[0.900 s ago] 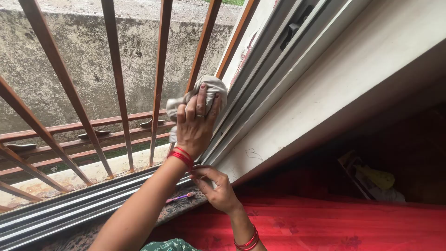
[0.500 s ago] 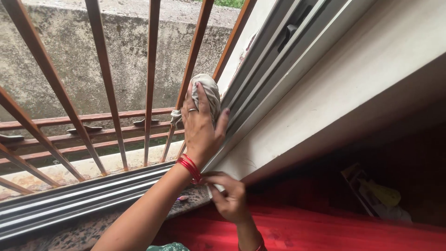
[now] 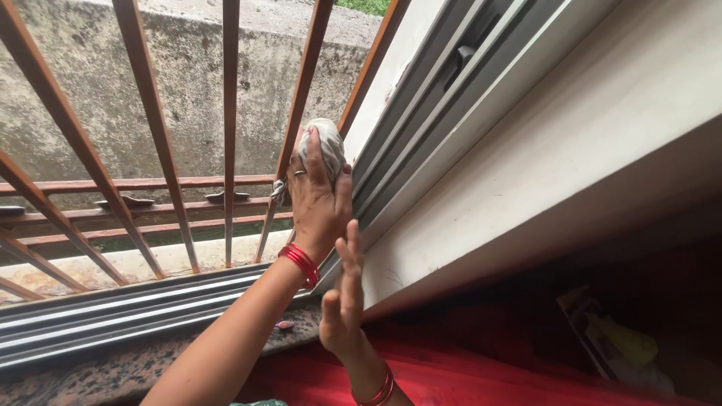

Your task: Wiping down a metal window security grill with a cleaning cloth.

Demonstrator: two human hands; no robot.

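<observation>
A grey rag (image 3: pixel 322 144) is being pressed by the closed left hand (image 3: pixel 316 203) against the window track (image 3: pixel 391 162) — upper channels are being left unwiped; the right hand (image 3: pixel 342 301) is being held open, empty, just below.

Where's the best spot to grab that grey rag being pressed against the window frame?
Take the grey rag by the loose tail hanging near the rusty bar, coming from the left. The left hand covers the bunched part against the window frame.

left hand (image 3: pixel 320 199): ring, red bangles | right hand (image 3: pixel 342 301): red bangles at wrist | arms bare, no sleeves
</observation>
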